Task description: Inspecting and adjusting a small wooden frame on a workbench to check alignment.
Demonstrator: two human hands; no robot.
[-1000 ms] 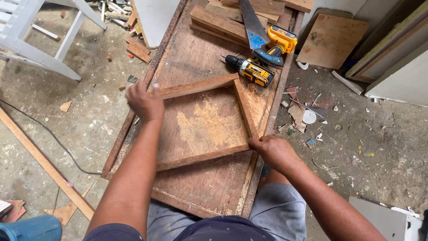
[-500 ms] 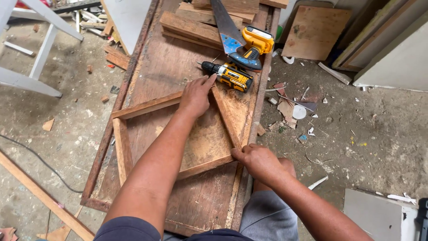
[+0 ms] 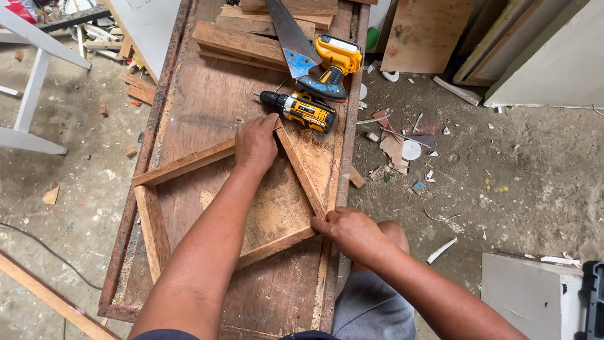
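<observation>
The person is bending over a long wooden bench [image 3: 189, 101] with a rough four-sided wooden frame [image 3: 182, 164] lying flat on it, made of thin slats joined at the corners. The left hand [image 3: 257, 143] is now pressing down on the frame's far corner, where the top slat meets the right slat; a second ago it was resting at the far left end of that top slat, so it has been travelling right along the slat toward the drill. Its grip is flat and closed over the joint, fingers curled on the wood, holding nothing loose. The right hand [image 3: 352, 232] is staying at the near right corner, fingers wrapped over the slat ends at the bench's edge, pinning that joint as it was before. With both hands now on the two corners of the right slat [image 3: 301, 170], the frame is looking braced along that side, and it is sitting more skewed on the bench than it was earlier. Just beyond the left hand's fingertips a yellow and black drill [image 3: 302, 108] is lying on its side, nearly touching them. Past it a handsaw [image 3: 292, 41] is resting across a second yellow tool [image 3: 336, 60], with loose planks [image 3: 242, 44] stacked at the far end. Sawdust is lying inside the frame, and scraps are littering the concrete floor [image 3: 503, 176] to the right
</observation>
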